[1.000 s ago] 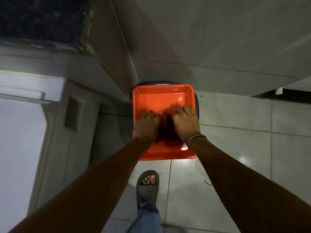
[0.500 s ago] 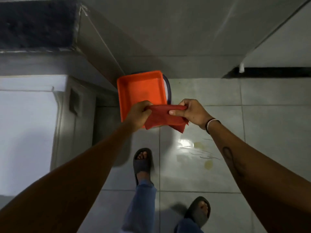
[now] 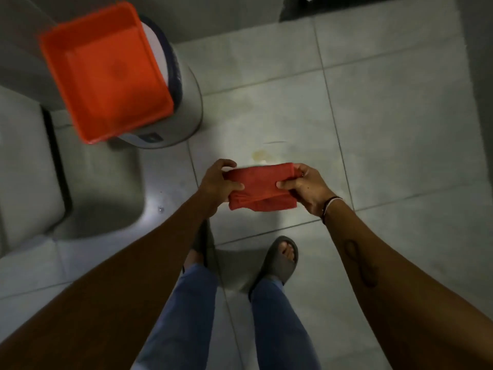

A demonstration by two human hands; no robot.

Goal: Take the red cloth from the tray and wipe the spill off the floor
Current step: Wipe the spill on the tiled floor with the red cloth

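Note:
A folded red cloth hangs in the air above the floor, stretched between both hands. My left hand grips its left end and my right hand grips its right end. Just beyond the cloth, a yellowish spill stains the grey floor tile, with a thin dark streak a little farther right. The orange tray sits at the upper left with nothing in it, resting on top of a round grey bin.
The round grey bin under the tray stands on the tiled floor. A pale appliance or cabinet fills the left side. My two feet in grey sandals stand just behind the hands. A wall base runs along the top.
Both hands lifted the red cloth out of the tray and carried it back and to the right, over the floor near the spill. My view tilted down towards the floor.

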